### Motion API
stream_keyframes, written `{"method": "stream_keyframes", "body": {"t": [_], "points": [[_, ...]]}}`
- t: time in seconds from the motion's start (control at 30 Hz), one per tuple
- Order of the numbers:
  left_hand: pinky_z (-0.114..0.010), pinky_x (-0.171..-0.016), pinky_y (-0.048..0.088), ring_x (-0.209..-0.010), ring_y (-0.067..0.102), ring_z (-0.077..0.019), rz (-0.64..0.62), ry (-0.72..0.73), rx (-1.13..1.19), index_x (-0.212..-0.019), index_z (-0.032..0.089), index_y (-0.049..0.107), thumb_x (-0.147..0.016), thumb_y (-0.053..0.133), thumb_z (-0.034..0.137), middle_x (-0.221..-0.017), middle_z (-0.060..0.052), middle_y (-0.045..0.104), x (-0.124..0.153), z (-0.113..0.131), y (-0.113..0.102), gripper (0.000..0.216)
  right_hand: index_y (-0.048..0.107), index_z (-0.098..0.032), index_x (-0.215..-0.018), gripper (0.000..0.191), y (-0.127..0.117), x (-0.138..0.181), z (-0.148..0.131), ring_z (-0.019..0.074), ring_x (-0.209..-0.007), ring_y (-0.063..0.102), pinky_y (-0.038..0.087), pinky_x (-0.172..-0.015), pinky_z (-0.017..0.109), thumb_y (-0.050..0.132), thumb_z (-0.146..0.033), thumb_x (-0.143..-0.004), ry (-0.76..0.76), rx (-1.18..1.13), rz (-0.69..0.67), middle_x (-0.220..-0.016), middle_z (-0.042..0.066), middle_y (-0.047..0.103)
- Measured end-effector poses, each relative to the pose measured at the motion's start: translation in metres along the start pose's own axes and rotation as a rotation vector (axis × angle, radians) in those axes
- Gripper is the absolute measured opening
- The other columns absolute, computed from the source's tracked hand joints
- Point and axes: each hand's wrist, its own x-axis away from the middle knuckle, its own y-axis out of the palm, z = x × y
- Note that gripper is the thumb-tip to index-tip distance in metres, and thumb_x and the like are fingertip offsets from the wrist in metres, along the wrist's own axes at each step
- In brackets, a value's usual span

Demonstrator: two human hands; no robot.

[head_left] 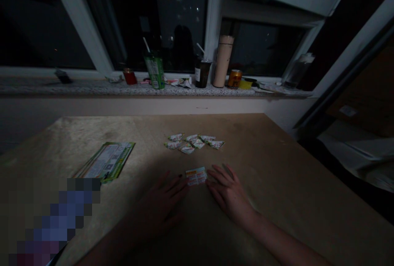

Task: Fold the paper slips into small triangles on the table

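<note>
A small printed paper card (196, 176), pale with a yellow strip and reddish print, lies flat on the table between my two hands. At its left edge is my left hand (164, 196), in shadow, palm down with fingers stretched toward the card. On the other side my right hand (229, 190) rests on the table with spread fingers, its fingertips at the card's right edge. Beyond the card sits a loose group of several small folded triangular paper packets (197, 143), white with green edges. A tiny dark speck shows beside my left fingertips.
A stack of green-edged printed sheets (107, 161) lies on the table (277, 167) at left, beside a blurred-out patch. Along the granite windowsill (98, 88) stand a green can (154, 71), a dark drink cup (202, 73), a beige flask (223, 63), an orange can (235, 79) and a red jar (129, 77).
</note>
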Motion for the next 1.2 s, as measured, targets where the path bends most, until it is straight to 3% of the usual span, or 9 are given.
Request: {"method": "stream_keyframes", "body": {"t": [0.33,0.57,0.77,0.9,1.07,1.2], "points": [[-0.05,-0.113,0.01,-0.136,0.028,-0.0273,-0.009,0.014,0.064,-0.146,0.028,0.023,-0.092,0.043,0.049,-0.15,-0.005,0.028,0.001,-0.001,-0.002,0.061,0.069,-0.026,-0.103,0.023,0.003,0.001,0.002,0.0238,-0.12,0.051,0.032,-0.105,0.054,0.051,-0.02,-0.09,0.01,-0.03,0.013,-0.118,0.005,0.064],[-0.059,-0.11,0.0,-0.132,0.033,-0.0307,0.077,-0.037,0.057,-0.146,0.034,0.021,-0.086,0.052,0.054,-0.143,-0.005,0.04,-0.01,0.009,0.005,0.071,0.069,-0.023,-0.103,0.023,0.004,0.0,0.001,0.0239,-0.119,0.051,0.034,-0.104,0.054,0.051,-0.02,-0.09,-0.041,0.005,0.022,-0.119,0.007,0.063],[-0.059,-0.11,0.006,-0.138,0.018,-0.0323,0.055,-0.036,0.039,-0.147,0.031,0.017,-0.086,0.051,0.054,-0.153,-0.005,0.02,-0.014,0.014,0.004,0.073,0.067,-0.021,-0.106,0.025,0.004,-0.001,-0.002,0.0234,-0.117,0.053,0.034,-0.105,0.053,0.048,-0.017,-0.09,-0.073,0.007,0.037,-0.116,0.007,0.065],[-0.057,-0.11,0.01,-0.139,0.017,-0.0318,0.012,-0.041,0.053,-0.148,0.031,0.013,-0.086,0.05,0.055,-0.154,-0.005,0.017,-0.013,0.013,0.005,0.076,0.066,-0.02,-0.104,0.023,0.008,-0.003,-0.003,0.0212,-0.11,0.058,0.035,-0.106,0.047,0.049,-0.017,-0.09,-0.088,-0.021,0.052,-0.111,0.005,0.068],[-0.057,-0.109,0.015,-0.14,0.009,-0.0335,0.009,-0.059,0.056,-0.147,0.033,0.011,-0.086,0.051,0.053,-0.155,-0.007,0.007,-0.012,0.009,0.011,0.076,0.058,-0.015,-0.118,0.031,0.008,-0.01,-0.005,0.0227,-0.103,0.06,0.046,-0.094,0.042,0.054,-0.022,-0.088,-0.071,0.053,0.074,-0.115,0.011,0.065],[-0.058,-0.108,0.017,-0.139,0.003,-0.0367,0.029,-0.088,0.057,-0.147,0.034,0.014,-0.086,0.053,0.051,-0.155,-0.008,-0.003,-0.011,0.008,0.014,0.075,0.065,-0.017,-0.103,0.019,0.011,-0.015,-0.006,0.0209,-0.094,0.062,0.048,-0.088,0.037,0.056,-0.018,-0.087,-0.085,0.035,0.053,-0.1,0.007,0.07]]}}
